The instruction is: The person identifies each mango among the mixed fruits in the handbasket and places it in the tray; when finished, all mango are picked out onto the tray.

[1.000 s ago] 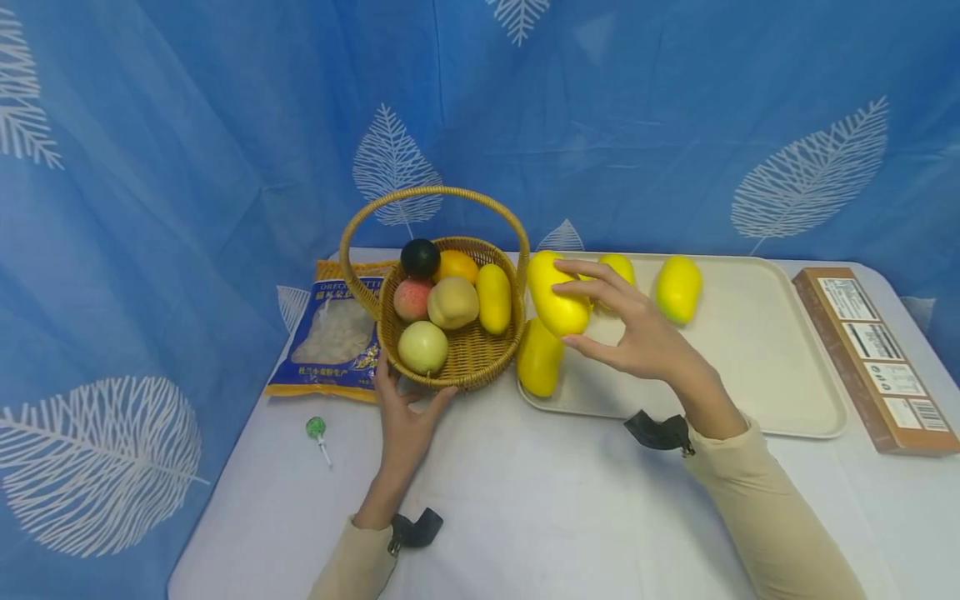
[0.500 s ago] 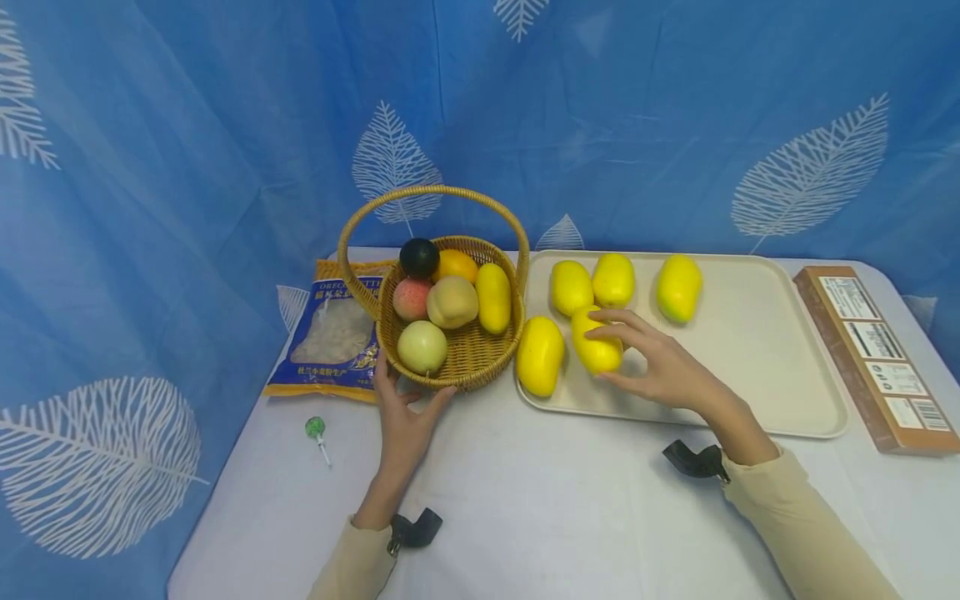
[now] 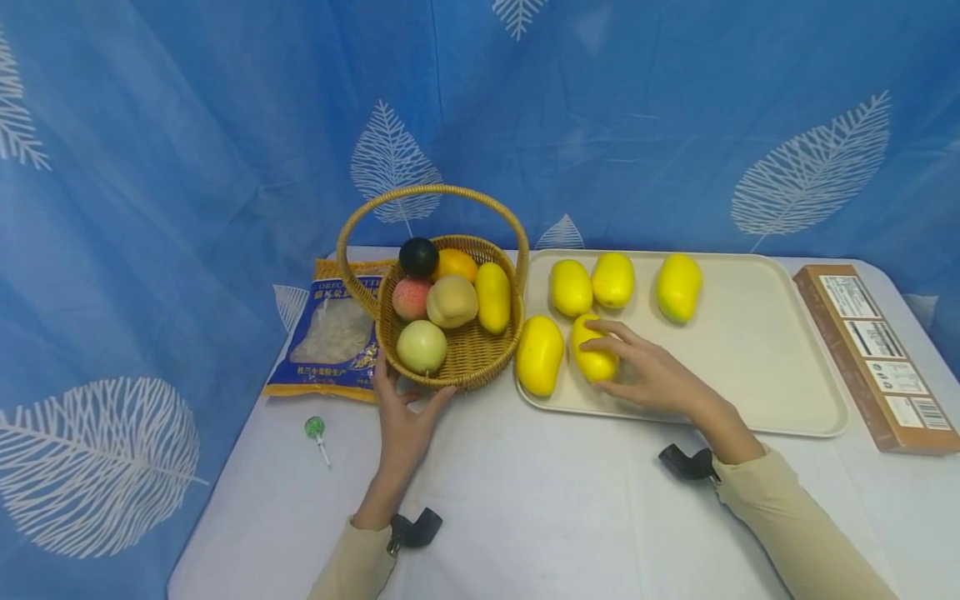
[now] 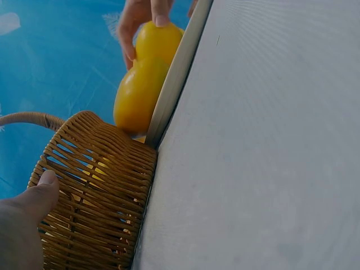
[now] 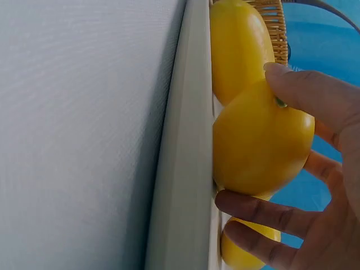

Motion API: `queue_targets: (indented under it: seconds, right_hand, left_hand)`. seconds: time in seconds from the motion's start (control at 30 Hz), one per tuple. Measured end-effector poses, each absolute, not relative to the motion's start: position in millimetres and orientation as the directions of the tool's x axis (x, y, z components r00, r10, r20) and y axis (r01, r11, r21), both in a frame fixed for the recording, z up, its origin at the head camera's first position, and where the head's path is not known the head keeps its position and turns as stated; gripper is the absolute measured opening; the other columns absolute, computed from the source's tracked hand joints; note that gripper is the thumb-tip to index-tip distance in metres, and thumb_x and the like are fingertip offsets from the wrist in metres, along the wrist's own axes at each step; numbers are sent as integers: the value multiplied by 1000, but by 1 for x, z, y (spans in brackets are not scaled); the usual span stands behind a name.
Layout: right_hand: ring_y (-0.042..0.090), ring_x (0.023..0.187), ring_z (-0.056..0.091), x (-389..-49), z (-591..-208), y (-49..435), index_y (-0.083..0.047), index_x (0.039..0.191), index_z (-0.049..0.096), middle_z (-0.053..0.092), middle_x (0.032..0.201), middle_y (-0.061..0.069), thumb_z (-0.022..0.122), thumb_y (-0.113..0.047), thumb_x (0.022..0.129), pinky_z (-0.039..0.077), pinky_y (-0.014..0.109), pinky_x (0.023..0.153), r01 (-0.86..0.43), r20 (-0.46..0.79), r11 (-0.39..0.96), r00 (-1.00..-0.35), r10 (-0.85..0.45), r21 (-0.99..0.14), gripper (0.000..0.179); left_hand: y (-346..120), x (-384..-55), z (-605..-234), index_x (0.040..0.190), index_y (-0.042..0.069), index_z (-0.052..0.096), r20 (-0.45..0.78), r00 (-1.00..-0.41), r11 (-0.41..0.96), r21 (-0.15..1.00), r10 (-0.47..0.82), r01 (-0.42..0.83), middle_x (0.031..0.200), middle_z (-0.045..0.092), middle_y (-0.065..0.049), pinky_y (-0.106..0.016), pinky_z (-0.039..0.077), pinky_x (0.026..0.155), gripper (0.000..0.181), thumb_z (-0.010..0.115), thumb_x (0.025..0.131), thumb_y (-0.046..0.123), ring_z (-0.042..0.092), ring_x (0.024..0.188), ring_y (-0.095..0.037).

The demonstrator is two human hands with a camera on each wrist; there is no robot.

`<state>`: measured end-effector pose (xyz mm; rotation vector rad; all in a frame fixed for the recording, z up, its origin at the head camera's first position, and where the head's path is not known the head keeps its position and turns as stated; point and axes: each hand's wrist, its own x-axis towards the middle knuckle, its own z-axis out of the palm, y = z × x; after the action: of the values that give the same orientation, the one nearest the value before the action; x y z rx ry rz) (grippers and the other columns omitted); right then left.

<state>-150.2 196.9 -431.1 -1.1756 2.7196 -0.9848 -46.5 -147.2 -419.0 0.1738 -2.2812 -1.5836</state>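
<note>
In the head view my right hand [image 3: 652, 371] holds a yellow mango [image 3: 592, 354] low over the near left of the beige tray [image 3: 750, 358]. The right wrist view has the thumb on top of this mango [image 5: 261, 140], by its stem spot, and fingers spread round its other side. Another mango [image 3: 540, 356] lies to its left, by the wicker basket [image 3: 480, 354]. My left hand [image 3: 402, 433] grips the near side of that basket, its thumb [image 4: 42, 197] pressed on the woven wall in the left wrist view. The left fingertips are partly hidden by the basket.
Fruit fills the basket: a green apple [image 3: 422, 347], a peach [image 3: 411, 298], a mango and others. More mangoes [image 3: 678, 287] lie at the tray's back. A blue pasta bag [image 3: 330, 333], a lollipop [image 3: 316, 429] and a brown box [image 3: 873, 358] lie around.
My right hand has brought the mango from beside the basket rightward and down to the tray, then settled slightly lower and nearer. The left hand and basket have stayed in place.
</note>
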Motion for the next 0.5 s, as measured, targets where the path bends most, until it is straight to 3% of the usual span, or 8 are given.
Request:
queue_targets:
  seconds: [0.5]
  right_hand:
    - [38, 126, 53, -151, -435, 197, -22, 145, 48, 31, 157, 10, 80, -28, 82, 50, 54, 95, -686, 223, 535, -694, -684, -494, 71]
  left_hand:
    - [-147, -47, -419, 154, -2, 4, 241, -923, 362, 924, -299, 124, 153, 15, -31, -61, 44, 90, 105, 79, 81, 5, 27, 141, -42]
